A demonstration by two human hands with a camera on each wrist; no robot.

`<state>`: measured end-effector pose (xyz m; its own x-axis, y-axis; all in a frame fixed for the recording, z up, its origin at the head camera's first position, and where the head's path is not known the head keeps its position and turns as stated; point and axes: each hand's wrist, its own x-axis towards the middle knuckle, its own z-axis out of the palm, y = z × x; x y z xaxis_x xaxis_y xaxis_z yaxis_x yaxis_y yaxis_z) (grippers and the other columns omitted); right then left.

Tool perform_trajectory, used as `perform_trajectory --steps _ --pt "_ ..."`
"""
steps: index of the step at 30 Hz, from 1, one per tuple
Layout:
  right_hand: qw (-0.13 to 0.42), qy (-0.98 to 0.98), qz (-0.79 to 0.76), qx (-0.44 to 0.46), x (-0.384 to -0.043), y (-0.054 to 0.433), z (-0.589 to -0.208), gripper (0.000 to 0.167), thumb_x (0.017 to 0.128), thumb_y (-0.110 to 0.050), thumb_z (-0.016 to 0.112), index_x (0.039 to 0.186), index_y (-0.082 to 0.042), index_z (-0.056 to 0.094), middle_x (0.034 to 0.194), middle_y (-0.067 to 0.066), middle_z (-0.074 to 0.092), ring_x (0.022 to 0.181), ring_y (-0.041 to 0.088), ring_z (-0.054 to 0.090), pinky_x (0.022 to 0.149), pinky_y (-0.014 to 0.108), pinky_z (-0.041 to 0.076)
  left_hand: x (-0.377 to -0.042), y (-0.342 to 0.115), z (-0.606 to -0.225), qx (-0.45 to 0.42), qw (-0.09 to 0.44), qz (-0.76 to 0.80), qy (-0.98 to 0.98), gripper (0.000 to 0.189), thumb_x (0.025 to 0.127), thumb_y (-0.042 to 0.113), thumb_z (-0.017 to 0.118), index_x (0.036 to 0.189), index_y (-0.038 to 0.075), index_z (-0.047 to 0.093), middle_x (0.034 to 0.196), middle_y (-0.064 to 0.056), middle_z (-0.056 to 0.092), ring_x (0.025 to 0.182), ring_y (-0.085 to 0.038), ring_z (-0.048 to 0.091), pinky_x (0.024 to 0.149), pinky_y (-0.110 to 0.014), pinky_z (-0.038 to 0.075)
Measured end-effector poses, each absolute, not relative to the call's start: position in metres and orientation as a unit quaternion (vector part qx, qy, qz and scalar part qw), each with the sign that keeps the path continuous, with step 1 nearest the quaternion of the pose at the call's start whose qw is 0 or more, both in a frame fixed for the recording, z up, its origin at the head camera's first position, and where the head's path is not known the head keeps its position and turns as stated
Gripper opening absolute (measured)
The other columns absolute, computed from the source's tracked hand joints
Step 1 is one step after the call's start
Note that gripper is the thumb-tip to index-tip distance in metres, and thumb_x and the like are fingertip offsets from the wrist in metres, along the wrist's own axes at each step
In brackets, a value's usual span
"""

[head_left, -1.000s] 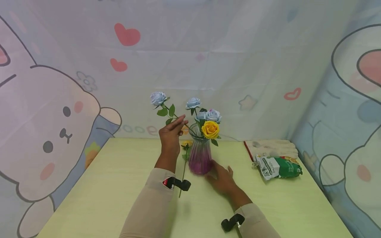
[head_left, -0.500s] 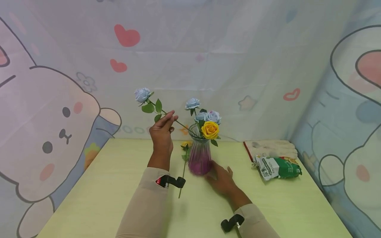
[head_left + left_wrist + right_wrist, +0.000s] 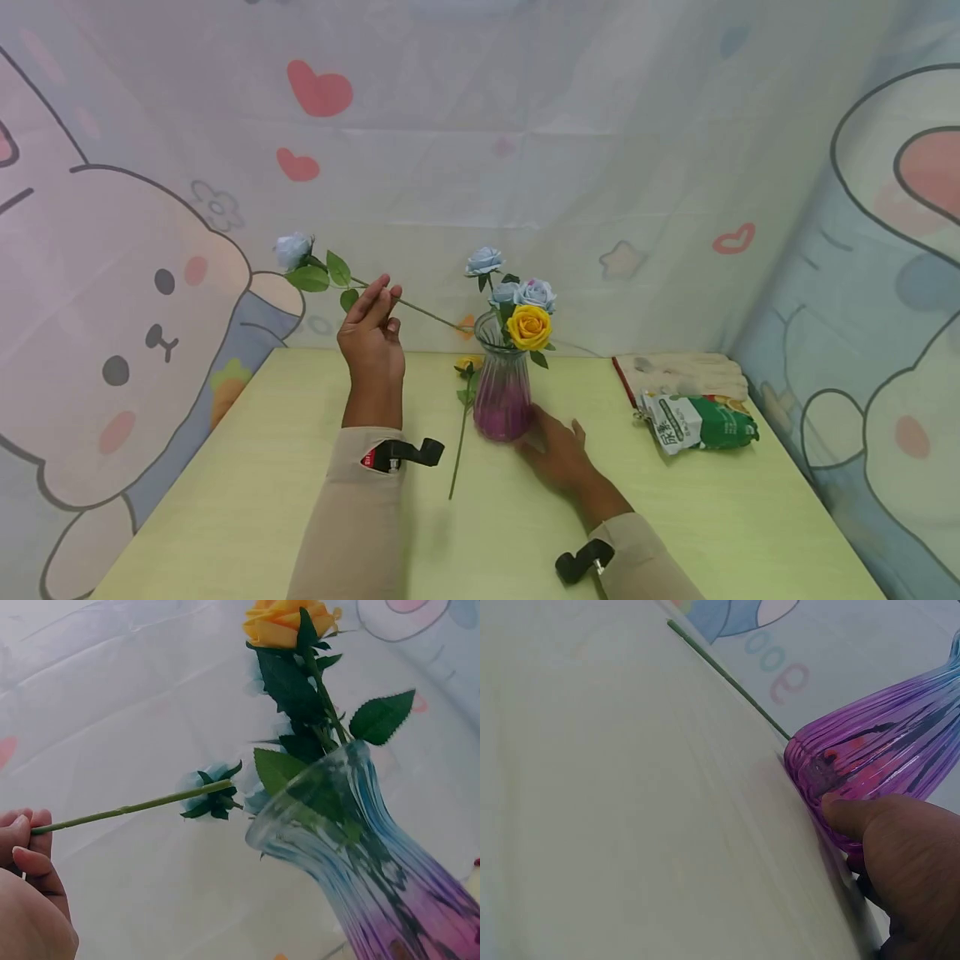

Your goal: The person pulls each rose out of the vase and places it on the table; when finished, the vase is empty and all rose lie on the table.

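in the head view, the glass vase stands upright on the table, purple at the bottom, and it contains three blue flowers and one yellow flower. the right hand, between four and five o'clock of the vase, grips its base, with the thumb against the glass. the left hand, toward ten o'clock, pinches the stem of another blue flower, which has its bloom farther out at ten o'clock; in the left wrist view, its free end is outside the vase, near the mouth, where leaves are crowding. a second yellow flower lies just beside the vase at eight o'clock, its stem going toward seven. at three o'clock, well apart, a packet partly covers a glove. the right hand's other fingers are mostly hidden, and the stems inside the glass are hard to distinguish.
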<state>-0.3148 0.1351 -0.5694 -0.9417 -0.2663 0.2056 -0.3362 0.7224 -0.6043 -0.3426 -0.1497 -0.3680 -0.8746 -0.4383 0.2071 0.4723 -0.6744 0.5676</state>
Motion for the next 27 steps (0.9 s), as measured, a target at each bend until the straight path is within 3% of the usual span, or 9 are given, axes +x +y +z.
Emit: perform_trajectory --steps 5,12,17,21,27 --pt "0.043 -0.926 0.341 0.158 -0.316 0.136 -0.572 0.074 0.108 -0.036 0.07 0.169 -0.008 0.04 0.171 0.013 0.049 0.159 0.036 0.047 0.129 0.077 0.006 -0.338 -0.158 -0.372 -0.018 0.192 -0.925 -0.329 0.022 0.105 -0.002 0.069 0.104 0.011 0.087 0.112 0.0 0.084 0.092 -0.011 0.081 0.059 -0.019 0.037" --pt "0.046 -0.925 0.339 0.164 -0.317 0.137 -0.571 0.073 0.108 -0.037 0.069 0.168 -0.006 0.041 0.17 0.014 0.049 0.159 0.037 0.047 0.128 0.079 0.008 -0.336 -0.175 -0.389 -0.032 0.08 -0.884 -0.459 0.03 0.109 -0.001 0.064 0.104 0.019 0.087 0.111 0.007 0.084 0.096 -0.005 0.079 0.066 -0.019 0.038" --pt "0.048 -0.926 0.337 0.166 -0.316 0.137 -0.57 0.073 0.108 -0.036 0.07 0.168 -0.006 0.041 0.17 0.015 0.049 0.159 0.037 0.047 0.128 0.079 0.008 -0.333 -0.19 -0.404 -0.04 0.018 -0.828 -0.559 0.024 0.109 0.002 0.066 0.121 0.012 0.083 0.111 0.01 0.084 0.094 -0.004 0.077 0.07 -0.018 0.048" --pt "0.051 -0.927 0.332 0.165 -0.316 0.137 -0.569 0.073 0.108 -0.036 0.07 0.168 -0.006 0.042 0.169 0.015 0.05 0.158 0.037 0.048 0.128 0.079 0.009 -0.331 -0.196 -0.414 -0.048 -0.011 -0.782 -0.622 0.029 0.11 0.006 0.065 0.137 0.002 0.075 0.111 0.013 0.083 0.096 -0.003 0.076 0.07 -0.018 0.049" --pt "0.046 -0.925 0.338 0.168 -0.315 0.137 -0.569 0.073 0.108 -0.036 0.07 0.168 -0.005 0.041 0.17 0.016 0.049 0.159 0.038 0.047 0.128 0.079 0.009 -0.33 -0.199 -0.433 -0.053 -0.029 -0.717 -0.695 0.031 0.112 0.012 0.064 0.139 0.0 0.073 0.113 0.017 0.081 0.099 -0.003 0.074 0.072 -0.023 0.044"
